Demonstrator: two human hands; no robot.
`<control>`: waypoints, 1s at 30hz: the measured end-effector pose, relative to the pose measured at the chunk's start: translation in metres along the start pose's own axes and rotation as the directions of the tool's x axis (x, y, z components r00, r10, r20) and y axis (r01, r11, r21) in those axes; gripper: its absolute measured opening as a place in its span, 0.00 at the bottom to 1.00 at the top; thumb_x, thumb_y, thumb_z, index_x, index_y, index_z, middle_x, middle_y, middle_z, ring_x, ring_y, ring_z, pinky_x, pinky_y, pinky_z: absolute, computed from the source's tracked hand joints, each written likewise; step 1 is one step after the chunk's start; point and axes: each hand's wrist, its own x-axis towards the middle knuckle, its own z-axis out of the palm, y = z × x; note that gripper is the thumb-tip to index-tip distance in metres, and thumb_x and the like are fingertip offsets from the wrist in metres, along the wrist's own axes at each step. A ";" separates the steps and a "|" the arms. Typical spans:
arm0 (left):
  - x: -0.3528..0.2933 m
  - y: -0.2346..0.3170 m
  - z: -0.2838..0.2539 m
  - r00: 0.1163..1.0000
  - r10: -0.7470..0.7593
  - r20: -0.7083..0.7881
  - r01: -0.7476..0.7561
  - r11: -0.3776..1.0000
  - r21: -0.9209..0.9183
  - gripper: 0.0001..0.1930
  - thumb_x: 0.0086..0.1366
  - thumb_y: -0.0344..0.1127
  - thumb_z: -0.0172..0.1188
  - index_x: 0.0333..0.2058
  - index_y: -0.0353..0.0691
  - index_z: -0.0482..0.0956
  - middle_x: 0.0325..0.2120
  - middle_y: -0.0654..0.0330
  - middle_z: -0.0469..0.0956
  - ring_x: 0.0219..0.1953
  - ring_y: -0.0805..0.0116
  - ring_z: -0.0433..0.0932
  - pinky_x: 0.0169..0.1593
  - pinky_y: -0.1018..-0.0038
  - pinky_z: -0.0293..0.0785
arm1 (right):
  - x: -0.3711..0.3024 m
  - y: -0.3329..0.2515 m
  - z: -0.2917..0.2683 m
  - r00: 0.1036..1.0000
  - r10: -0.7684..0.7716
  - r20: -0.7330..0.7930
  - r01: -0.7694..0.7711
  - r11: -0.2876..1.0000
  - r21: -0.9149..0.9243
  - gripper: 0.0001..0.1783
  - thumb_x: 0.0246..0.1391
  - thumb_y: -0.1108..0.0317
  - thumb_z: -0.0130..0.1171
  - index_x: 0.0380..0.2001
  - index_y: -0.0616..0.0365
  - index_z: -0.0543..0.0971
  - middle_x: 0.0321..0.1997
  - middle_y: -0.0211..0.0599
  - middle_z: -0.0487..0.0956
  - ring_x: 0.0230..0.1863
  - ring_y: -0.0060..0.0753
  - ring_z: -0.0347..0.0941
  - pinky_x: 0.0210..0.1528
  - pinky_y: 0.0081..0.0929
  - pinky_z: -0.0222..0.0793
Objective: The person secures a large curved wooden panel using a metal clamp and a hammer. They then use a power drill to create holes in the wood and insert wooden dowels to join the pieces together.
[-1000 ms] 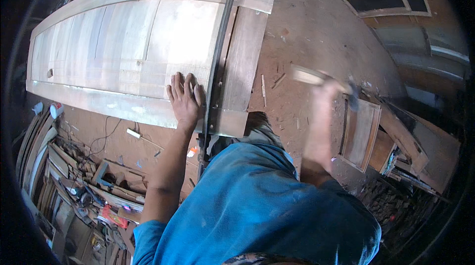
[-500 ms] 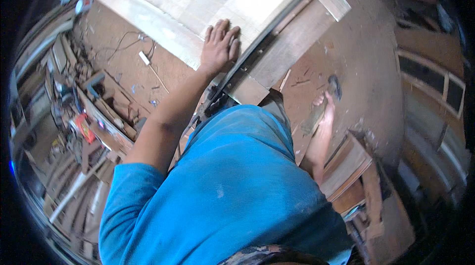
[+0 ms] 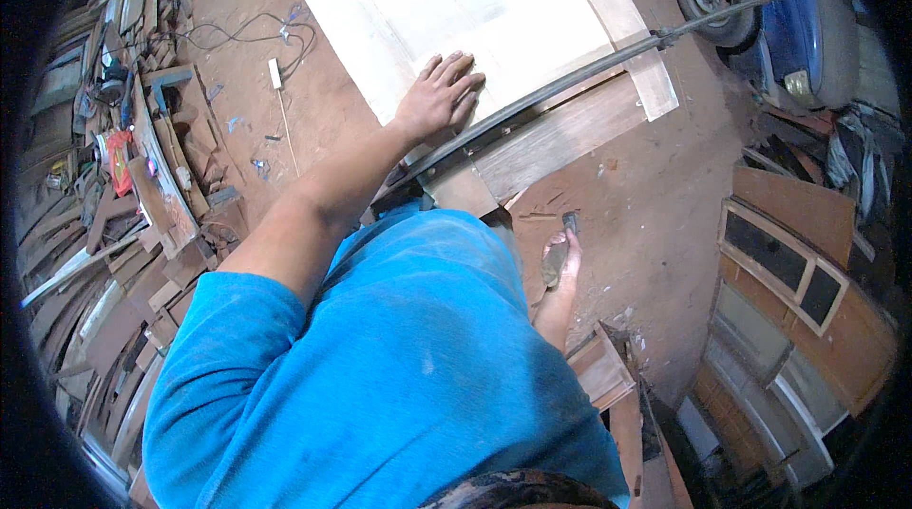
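Note:
My left hand [image 3: 443, 96] lies flat with fingers spread on a pale wooden panel [image 3: 494, 20], close to its near edge. Along that edge runs a long dark metal bar clamp [image 3: 560, 77], stretching from near my waist to the far right past the panel. A wooden board [image 3: 570, 124] sits on the near side of the bar, with a paler cross piece [image 3: 655, 84] at its far end. Low at my right side, my right hand [image 3: 564, 257] is closed around a hammer; the dark hammer head [image 3: 570, 221] shows above the fingers. The handle is partly hidden.
Scrap wood [image 3: 123, 253] is heaped along the left. A cable [image 3: 247, 32] and a white strip [image 3: 275, 74] lie on the earthen floor. A blue vehicle [image 3: 798, 15] stands far right, above framed panels [image 3: 784, 262]. A wooden box-like piece [image 3: 603, 371] is beside my right arm.
My right hand, with the hammer, has come in closer to my body and lower. My left hand stays flat on the panel. The view has turned, bringing the vehicle in.

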 end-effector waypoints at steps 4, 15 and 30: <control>0.000 0.000 0.000 1.000 0.000 0.014 0.000 1.000 -0.010 0.21 0.76 0.48 0.50 0.62 0.51 0.75 0.68 0.48 0.67 0.74 0.50 0.60 0.77 0.50 0.50 | -0.005 0.011 0.003 1.000 -0.011 -0.018 0.012 0.998 0.066 0.11 0.64 0.58 0.61 0.34 0.50 0.73 0.27 0.24 0.71 0.25 0.25 0.70 0.32 0.29 0.70; 0.001 -0.002 0.004 1.000 0.017 0.023 -0.017 1.000 0.009 0.21 0.75 0.47 0.51 0.63 0.51 0.74 0.69 0.49 0.65 0.75 0.50 0.58 0.78 0.50 0.48 | -0.020 0.031 0.005 0.996 0.080 0.027 -0.083 0.986 0.144 0.07 0.66 0.67 0.59 0.37 0.55 0.72 0.26 0.30 0.72 0.25 0.26 0.71 0.30 0.23 0.75; 0.003 -0.003 0.003 0.999 0.015 0.045 -0.016 0.999 0.041 0.21 0.75 0.47 0.52 0.63 0.52 0.72 0.69 0.50 0.64 0.75 0.53 0.58 0.78 0.51 0.47 | -0.007 0.046 -0.001 0.993 0.089 -0.078 -0.070 0.973 0.221 0.10 0.67 0.61 0.58 0.32 0.53 0.73 0.24 0.28 0.72 0.24 0.27 0.70 0.31 0.29 0.71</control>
